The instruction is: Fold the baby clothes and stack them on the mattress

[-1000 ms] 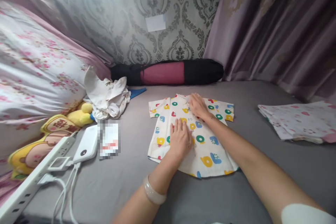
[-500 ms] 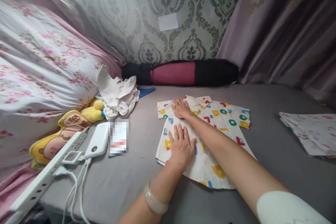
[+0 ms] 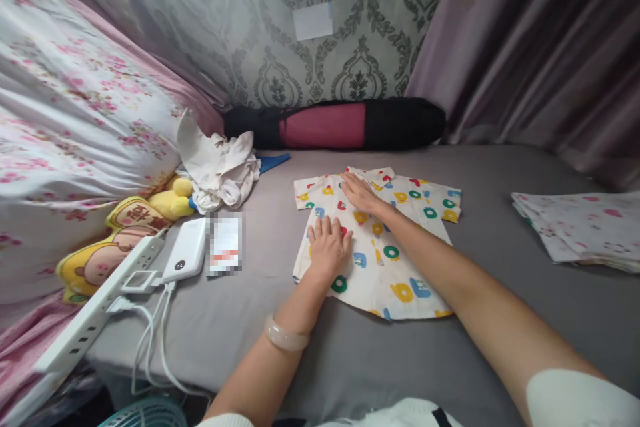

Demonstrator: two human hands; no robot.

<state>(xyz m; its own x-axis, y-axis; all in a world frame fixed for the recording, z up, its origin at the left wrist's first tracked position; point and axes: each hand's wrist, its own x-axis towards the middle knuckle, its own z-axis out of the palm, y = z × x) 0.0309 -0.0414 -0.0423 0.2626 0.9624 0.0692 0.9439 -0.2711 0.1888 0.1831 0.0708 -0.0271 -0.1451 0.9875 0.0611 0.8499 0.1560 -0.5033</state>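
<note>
A small white short-sleeved shirt with colourful letter-like prints lies spread flat on the grey sheet, collar toward the wall. My left hand rests palm down on the shirt's left side, fingers spread. Higher up, my right hand lies flat near the collar with fingers stretched out. Neither hand grips the cloth. A pale bangle circles my left wrist.
Folded printed cloth lies at the right. On the left are a crumpled white cloth pile, a yellow plush toy, a white power bank and a power strip with cables. A black-and-red long bag lies along the wall.
My right hand has slid right, from the left shoulder toward the collar. My left hand still lies flat on the shirt's left side. The view has tilted down slightly.
</note>
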